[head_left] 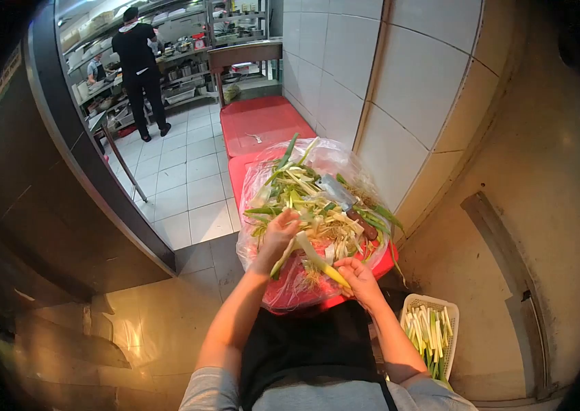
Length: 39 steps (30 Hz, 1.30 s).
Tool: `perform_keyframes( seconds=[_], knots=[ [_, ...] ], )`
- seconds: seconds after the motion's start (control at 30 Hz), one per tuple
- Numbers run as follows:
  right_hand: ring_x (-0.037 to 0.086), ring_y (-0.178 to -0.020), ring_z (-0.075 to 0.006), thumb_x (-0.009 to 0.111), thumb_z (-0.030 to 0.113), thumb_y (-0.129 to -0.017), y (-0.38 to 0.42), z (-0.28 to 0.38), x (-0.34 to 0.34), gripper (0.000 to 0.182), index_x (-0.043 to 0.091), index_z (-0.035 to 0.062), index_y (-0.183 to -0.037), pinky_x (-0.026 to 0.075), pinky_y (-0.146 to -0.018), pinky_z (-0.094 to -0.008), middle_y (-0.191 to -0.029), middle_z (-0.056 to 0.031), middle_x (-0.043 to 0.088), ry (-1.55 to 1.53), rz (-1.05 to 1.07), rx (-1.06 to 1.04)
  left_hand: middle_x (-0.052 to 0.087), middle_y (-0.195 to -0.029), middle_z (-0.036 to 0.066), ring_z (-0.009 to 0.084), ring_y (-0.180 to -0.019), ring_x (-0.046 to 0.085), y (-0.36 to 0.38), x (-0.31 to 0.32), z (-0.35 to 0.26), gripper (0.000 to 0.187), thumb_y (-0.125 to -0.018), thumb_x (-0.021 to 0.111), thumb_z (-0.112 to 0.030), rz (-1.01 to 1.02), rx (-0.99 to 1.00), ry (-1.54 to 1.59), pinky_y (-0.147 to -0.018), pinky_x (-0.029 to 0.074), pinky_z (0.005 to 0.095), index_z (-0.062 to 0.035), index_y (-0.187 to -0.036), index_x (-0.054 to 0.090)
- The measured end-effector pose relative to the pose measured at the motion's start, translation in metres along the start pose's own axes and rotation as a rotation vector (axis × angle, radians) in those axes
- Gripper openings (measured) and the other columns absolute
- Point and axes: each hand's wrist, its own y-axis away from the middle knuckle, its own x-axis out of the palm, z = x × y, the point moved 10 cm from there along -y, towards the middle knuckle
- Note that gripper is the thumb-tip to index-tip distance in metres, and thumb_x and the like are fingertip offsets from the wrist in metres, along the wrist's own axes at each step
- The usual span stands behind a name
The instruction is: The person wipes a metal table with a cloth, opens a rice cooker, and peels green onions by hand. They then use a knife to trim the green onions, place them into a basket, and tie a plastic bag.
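Note:
My right hand (358,279) is closed around the yellow-green end of a spring onion (318,259). A pale outer layer of it bends over and hangs down beside my left hand (277,238). The left fingers are curled together at that layer, and their exact hold is partly hidden. Beneath both hands, a heap of spring onion trimmings (297,185) with roots and loose leaves lies on a clear plastic bag (252,240). A knife (360,225) with a brown handle and wide blade rests on the heap's right side, touched by neither hand.
The bag covers a red stool top (237,171), with another red surface (262,123) behind it. A white basket (451,309) of trimmed spring onions stands low at my right. Tiled wall (331,61) borders the right. A person (138,68) stands in the kitchen beyond the doorway.

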Motion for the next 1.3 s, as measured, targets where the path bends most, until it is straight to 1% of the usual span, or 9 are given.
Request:
perform_keyframes(
  seconds=[0.13, 0.23, 0.3, 0.4, 0.57, 0.7, 0.83, 1.07, 1.3],
  knots=[
    [0.046, -0.053, -0.0044, 0.054, 0.019, -0.089, 0.0, 0.011, -0.021, 0.016, 0.053, 0.0053, -0.099, 0.034, -0.046, -0.0189, -0.072, 0.0007, 0.055, 0.27, -0.111, -0.242, 0.055, -0.113, 0.016, 0.03, -0.103, 0.055, 0.042, 0.031, -0.006, 0.066, -0.089, 0.039, -0.053, 0.078, -0.325, 0.501, -0.084, 0.046, 0.042, -0.0014, -0.13, 0.03],
    [0.05, -0.061, -0.0082, 0.052, 0.018, -0.089, -0.002, 0.005, -0.021, 0.016, 0.053, 0.0029, -0.095, 0.04, -0.054, -0.0217, -0.074, -0.0011, 0.055, 0.489, -0.198, -0.265, 0.059, -0.1, 0.013, 0.0239, -0.091, 0.059, 0.078, 0.083, -0.014, 0.066, -0.086, 0.038, -0.06, 0.25, -0.438, 0.729, -0.073, 0.048, 0.0354, -0.0033, -0.12, 0.042],
    [0.054, -0.077, -0.0109, 0.049, 0.019, -0.091, -0.012, -0.029, -0.022, 0.019, 0.055, 0.0007, -0.093, 0.044, -0.068, -0.0232, -0.08, -0.0012, 0.057, 0.683, -0.106, -0.18, 0.048, -0.062, -0.002, 0.0124, -0.054, 0.047, 0.072, 0.06, 0.034, 0.053, -0.086, 0.041, -0.06, 0.04, -0.59, 0.853, -0.046, 0.033, 0.0236, -0.0099, -0.099, 0.053],
    [0.05, -0.069, -0.0103, 0.045, 0.025, -0.094, -0.001, -0.065, -0.007, 0.027, 0.057, 0.0012, -0.094, 0.041, -0.059, -0.0253, -0.074, -0.0008, 0.053, 0.606, 0.101, -0.104, 0.027, -0.049, -0.006, 0.0076, -0.043, 0.03, 0.065, 0.055, 0.005, 0.044, -0.09, 0.046, -0.045, 0.382, -0.36, 0.652, -0.041, 0.026, 0.0246, -0.0186, -0.057, 0.034],
    [0.059, -0.074, -0.0217, 0.049, 0.023, -0.089, 0.057, -0.04, -0.058, 0.024, 0.058, 0.0012, -0.093, 0.046, -0.068, -0.0339, -0.079, -0.0126, 0.06, 0.808, -0.072, -0.115, 0.024, -0.052, -0.005, 0.007, -0.043, 0.023, 0.062, 0.019, -0.012, 0.036, -0.093, 0.044, -0.034, -0.193, -0.167, 0.61, -0.04, 0.022, 0.0234, -0.0172, -0.064, 0.034],
    [0.058, -0.079, -0.0281, 0.046, 0.021, -0.089, 0.16, -0.06, -0.207, 0.023, 0.056, 0.0026, -0.099, 0.045, -0.072, -0.0381, -0.085, -0.0177, 0.06, 0.715, -0.833, -0.014, 0.031, -0.056, -0.004, 0.0072, -0.049, 0.032, 0.044, -0.036, -0.017, 0.028, -0.094, 0.044, -0.028, -0.009, -0.128, 0.523, -0.048, 0.03, 0.0214, -0.0135, -0.071, 0.041],
    [0.05, -0.088, -0.0408, 0.038, 0.011, -0.087, 0.271, -0.075, -0.304, 0.022, 0.046, -0.0014, -0.104, 0.041, -0.078, -0.0437, -0.096, -0.0275, 0.049, 1.15, -1.345, -0.059, 0.046, -0.074, 0.005, 0.0151, -0.066, 0.046, 0.055, -0.05, -0.01, 0.017, -0.086, 0.056, -0.021, -0.108, 0.079, -0.454, -0.061, 0.04, 0.0269, -0.0058, -0.091, 0.051],
    [0.044, -0.11, -0.0348, 0.047, 0.016, -0.086, 0.311, -0.15, -0.345, 0.043, 0.04, 0.013, -0.128, 0.038, -0.087, -0.049, -0.123, -0.0181, 0.041, 1.355, -1.328, 0.924, 0.043, -0.125, 0.022, 0.0371, -0.117, 0.041, 0.081, -0.025, 0.027, 0.071, -0.068, 0.069, -0.007, -0.053, 0.343, -1.316, -0.104, 0.024, 0.0426, 0.0014, -0.13, 0.034],
    [0.041, -0.109, -0.0362, 0.064, 0.007, -0.068, 0.137, -0.042, -0.212, 0.046, 0.05, 0.0088, -0.112, 0.034, -0.089, -0.0482, -0.115, -0.0163, 0.043, 1.342, -0.997, -0.052, 0.062, -0.087, 0.025, 0.0366, -0.086, 0.06, 0.059, -0.067, 0.025, 0.035, -0.079, 0.058, -0.013, -0.158, 0.025, -0.952, -0.078, 0.046, 0.04, 0.0028, -0.11, 0.057]
  ],
)
